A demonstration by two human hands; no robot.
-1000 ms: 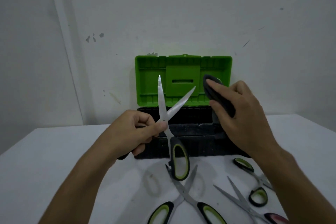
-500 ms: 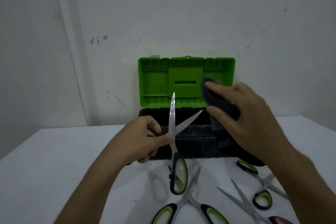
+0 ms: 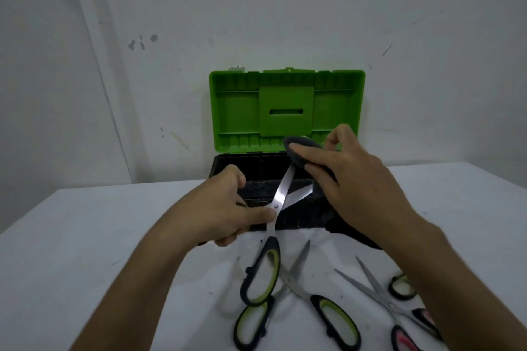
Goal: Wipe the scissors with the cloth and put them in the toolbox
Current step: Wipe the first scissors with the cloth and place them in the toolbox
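My left hand (image 3: 228, 208) grips a pair of green-and-black scissors (image 3: 263, 271) near the pivot, blades spread apart and pointing up over the toolbox. My right hand (image 3: 350, 179) holds a dark grey cloth (image 3: 302, 148) folded over the tip of the upper blade. The toolbox (image 3: 256, 179) stands behind, its black body open and its green lid (image 3: 286, 111) upright against the wall.
On the white table (image 3: 85, 251) near me lie a green-handled pair of scissors (image 3: 299, 305), a pink-handled pair (image 3: 399, 319) and another green handle (image 3: 402, 288) partly under my right forearm. A white wall stands right behind the toolbox.
The scissors came down and tilted to the right, blades now over the toolbox body. My right hand brought the cloth down onto the upper blade's tip.
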